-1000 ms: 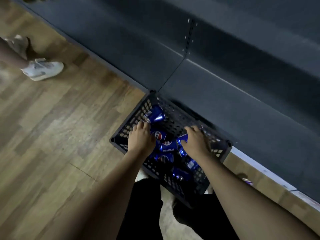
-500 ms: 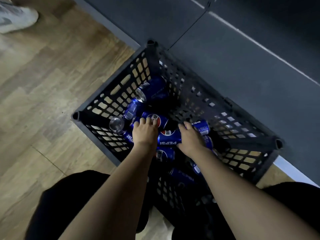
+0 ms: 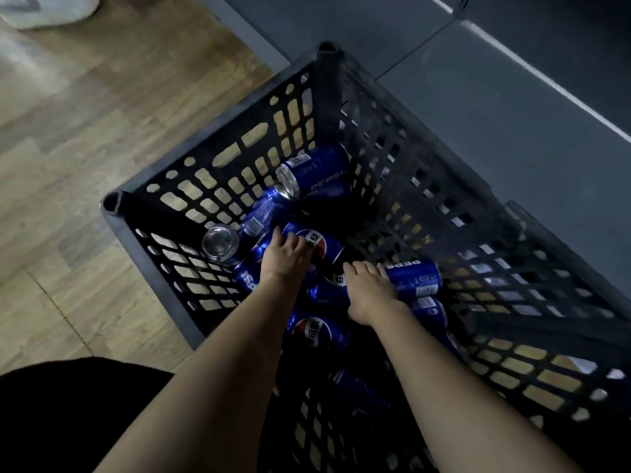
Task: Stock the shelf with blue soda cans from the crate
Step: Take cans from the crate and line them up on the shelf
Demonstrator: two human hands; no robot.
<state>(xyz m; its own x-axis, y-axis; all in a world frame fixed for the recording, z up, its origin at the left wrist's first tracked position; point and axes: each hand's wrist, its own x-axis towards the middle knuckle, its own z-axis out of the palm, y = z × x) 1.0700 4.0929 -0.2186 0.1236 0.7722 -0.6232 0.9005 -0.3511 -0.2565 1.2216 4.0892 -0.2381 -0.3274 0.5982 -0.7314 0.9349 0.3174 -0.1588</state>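
At frame centre, inside the black crate, the left hand curls its grip over a lying blue can; just right, the right hand grips another can.

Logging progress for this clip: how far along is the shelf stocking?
Done: nothing visible; no cans show on the grey shelf. In hand: left hand and right hand each grasp a blue can inside the crate. Left: about ten cans lie there.
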